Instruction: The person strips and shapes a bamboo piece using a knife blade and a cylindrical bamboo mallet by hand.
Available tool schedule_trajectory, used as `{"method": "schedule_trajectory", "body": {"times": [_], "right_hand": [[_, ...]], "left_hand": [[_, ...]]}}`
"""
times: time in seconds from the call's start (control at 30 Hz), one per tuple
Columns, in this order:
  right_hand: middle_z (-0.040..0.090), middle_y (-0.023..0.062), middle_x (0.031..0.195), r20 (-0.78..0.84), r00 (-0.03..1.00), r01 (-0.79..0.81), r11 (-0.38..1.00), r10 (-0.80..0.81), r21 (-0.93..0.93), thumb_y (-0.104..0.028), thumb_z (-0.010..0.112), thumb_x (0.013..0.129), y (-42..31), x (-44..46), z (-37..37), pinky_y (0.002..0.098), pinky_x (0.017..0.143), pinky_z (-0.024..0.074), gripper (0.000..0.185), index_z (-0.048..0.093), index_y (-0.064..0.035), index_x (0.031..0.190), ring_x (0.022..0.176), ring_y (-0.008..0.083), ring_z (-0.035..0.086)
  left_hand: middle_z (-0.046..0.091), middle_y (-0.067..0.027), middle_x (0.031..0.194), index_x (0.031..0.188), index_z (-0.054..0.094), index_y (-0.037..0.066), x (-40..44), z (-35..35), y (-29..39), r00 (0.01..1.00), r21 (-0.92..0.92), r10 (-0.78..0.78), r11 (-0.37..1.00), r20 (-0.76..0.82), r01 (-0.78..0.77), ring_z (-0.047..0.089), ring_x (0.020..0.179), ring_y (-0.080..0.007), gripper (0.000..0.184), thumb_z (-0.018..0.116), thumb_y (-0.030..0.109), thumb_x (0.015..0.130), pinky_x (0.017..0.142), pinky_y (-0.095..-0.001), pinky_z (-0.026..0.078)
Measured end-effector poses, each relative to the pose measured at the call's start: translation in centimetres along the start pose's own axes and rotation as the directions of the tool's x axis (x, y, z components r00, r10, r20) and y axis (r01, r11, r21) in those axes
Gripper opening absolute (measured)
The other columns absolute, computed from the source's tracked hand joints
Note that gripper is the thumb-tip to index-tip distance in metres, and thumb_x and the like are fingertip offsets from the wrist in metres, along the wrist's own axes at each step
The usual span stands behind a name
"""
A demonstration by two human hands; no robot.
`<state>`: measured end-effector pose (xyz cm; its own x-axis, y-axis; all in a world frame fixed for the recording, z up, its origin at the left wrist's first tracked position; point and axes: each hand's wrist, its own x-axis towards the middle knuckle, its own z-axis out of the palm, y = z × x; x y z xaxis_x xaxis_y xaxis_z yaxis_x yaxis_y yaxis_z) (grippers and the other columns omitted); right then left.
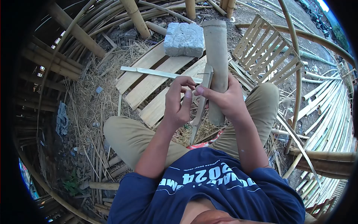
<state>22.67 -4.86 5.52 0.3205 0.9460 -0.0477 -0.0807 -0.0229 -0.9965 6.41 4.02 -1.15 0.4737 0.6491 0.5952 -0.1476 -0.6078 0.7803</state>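
My left hand (178,100) is closed, thumb against curled fingers; whatever is between them is too small to make out. A pale, thin bamboo strip (149,71) runs from the left to just behind these fingers. Opposite it, my right hand (227,97) grips a long wooden-handled knife (204,84), thumb across the handle. A thin nail-like piece crosses the handle near its top, and a pointed tip shows at the lower end. Upright behind the handle stands a thick bamboo tube (217,48), with my right fingers against its side.
Before my crossed legs lies a slatted wooden platform (153,74) bearing a rough grey stone block (184,39). A slatted bamboo rack (264,48) leans at the right. Many bamboo poles (332,108) lie farther right. Straw and scraps cover the ground at left, beside bamboo posts (136,18).
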Motion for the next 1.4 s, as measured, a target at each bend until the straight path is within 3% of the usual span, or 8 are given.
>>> {"method": "schedule_trajectory", "body": {"times": [0.1,0.27,0.37,0.57,0.93,1.17,1.27,1.4], "right_hand": [[0.073,0.0103,0.102,0.11,0.993,-0.036,0.999,0.039,-0.028,-0.025,0.094,0.078,-0.4,-0.3,0.4,0.0308,0.068,0.0602,0.068,0.061,0.0043,0.129,0.082,0.0145,0.073],[0.072,0.0144,0.118,0.219,0.976,0.025,0.986,0.012,-0.164,-0.023,0.094,0.073,0.1,-1.0,1.7,0.0359,0.094,0.0559,0.079,0.059,0.0062,0.137,0.107,0.0189,0.069],[0.072,0.0134,0.116,0.244,0.97,0.048,0.983,-0.003,-0.179,-0.021,0.093,0.074,0.2,-0.9,2.0,0.0352,0.092,0.0566,0.076,0.059,0.0056,0.137,0.105,0.0176,0.069],[0.072,0.0093,0.114,0.398,0.917,0.054,0.998,-0.037,-0.032,-0.013,0.089,0.078,0.6,-1.0,2.3,0.0327,0.091,0.0568,0.065,0.061,0.0032,0.135,0.103,0.0148,0.069],[0.072,0.0066,0.112,0.444,0.893,0.044,0.996,-0.077,0.084,-0.011,0.088,0.077,1.8,-1.1,2.1,0.0321,0.088,0.0581,0.066,0.059,0.0023,0.135,0.101,0.013,0.07],[0.072,0.0092,0.109,0.403,0.913,-0.082,0.995,0.056,0.05,-0.016,0.092,0.075,1.2,-1.3,2.3,0.0323,0.081,0.0595,0.068,0.061,0.0028,0.132,0.093,0.0144,0.071],[0.072,0.0109,0.107,0.166,0.985,0.08,0.987,-0.056,-0.141,-0.022,0.096,0.073,1.7,-0.9,3.3,0.0314,0.073,0.06,0.07,0.061,0.0045,0.128,0.086,0.0142,0.071],[0.073,0.0116,0.107,0.136,0.991,0.028,0.989,-0.008,-0.145,-0.028,0.099,0.072,1.4,-1.1,3.6,0.0326,0.075,0.0598,0.073,0.062,0.0055,0.125,0.089,0.0153,0.072]], "left_hand": [[0.063,-0.0145,0.105,0.123,0.056,-0.001,0.0,-1.5,2.7,1.0,0.033,-0.018,0.999,0.012,0.018,0.064,0.089,-0.0232,0.026,0.054,0.018,0.105,0.07,-0.0343,0.05],[0.059,-0.0112,0.073,0.094,0.06,0.002,0.7,-3.7,4.8,0.994,0.338,0.097,0.935,0.057,-0.111,0.06,0.055,-0.0319,0.017,0.064,0.015,0.103,0.053,-0.0398,0.049],[0.058,-0.0114,0.073,0.085,0.059,0.002,0.9,-5.8,5.1,0.953,0.44,0.185,0.854,0.239,-0.276,0.06,0.056,-0.032,0.02,0.066,0.013,0.1,0.053,-0.0411,0.047],[0.056,-0.012,0.071,0.083,0.058,0.002,-0.1,-6.2,5.0,0.951,0.148,0.177,0.964,0.253,-0.219,0.059,0.059,-0.0317,0.02,0.064,0.009,0.1,0.054,-0.0424,0.046],[0.062,-0.012,0.076,0.089,0.062,0.001,-0.4,-6.3,5.5,0.957,0.071,0.061,0.994,0.285,-0.084,0.063,0.066,-0.0311,0.028,0.053,0.017,0.109,0.062,-0.0406,0.052],[0.064,-0.0105,0.073,0.085,0.064,0.001,-0.4,-6.2,5.0,0.964,0.06,-0.018,0.998,0.264,0.003,0.063,0.062,-0.0269,0.03,0.055,0.017,0.109,0.06,-0.0381,0.051],[0.066,-0.0106,0.074,0.086,0.066,-0.001,0.3,-5.8,5.3,0.976,0.211,-0.157,0.97,0.153,0.123,0.064,0.062,-0.0233,0.029,0.058,0.016,0.108,0.06,-0.0366,0.051],[0.067,-0.0106,0.075,0.09,0.069,-0.003,0.3,-6.0,4.8,0.968,0.17,-0.204,0.969,0.145,0.179,0.066,0.065,-0.0195,0.027,0.061,0.016,0.108,0.061,-0.0354,0.052]]}}
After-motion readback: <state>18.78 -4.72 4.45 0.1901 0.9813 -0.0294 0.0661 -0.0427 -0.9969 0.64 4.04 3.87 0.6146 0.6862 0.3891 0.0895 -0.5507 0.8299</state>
